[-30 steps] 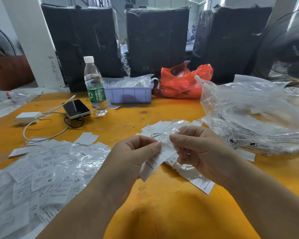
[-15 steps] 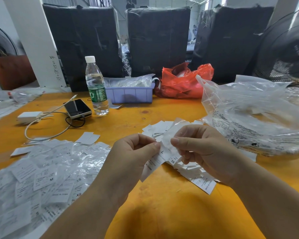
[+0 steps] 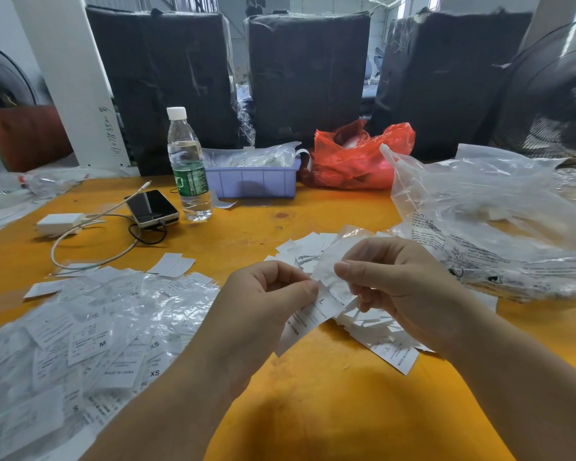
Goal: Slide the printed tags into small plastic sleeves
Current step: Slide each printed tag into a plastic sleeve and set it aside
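Above the yellow table (image 3: 313, 410), my left hand (image 3: 263, 314) pinches a white printed tag (image 3: 305, 322) marked "L" between thumb and fingers. My right hand (image 3: 399, 287) pinches a small clear plastic sleeve (image 3: 335, 257) at its mouth, and the tag's upper end sits inside the sleeve. Under my hands lies a heap of loose white tags (image 3: 376, 331). A spread of tags in sleeves (image 3: 90, 331) covers the table at the left.
A large crumpled clear bag (image 3: 492, 227) fills the right side. Behind stand a water bottle (image 3: 188, 168), a phone (image 3: 152, 207) with a white charger and cable (image 3: 60, 224), a purple bin (image 3: 253, 183), a red bag (image 3: 356, 158) and a fan (image 3: 559, 94).
The tag has slid a little further up into the sleeve. Both hands stay close together at the same spot.
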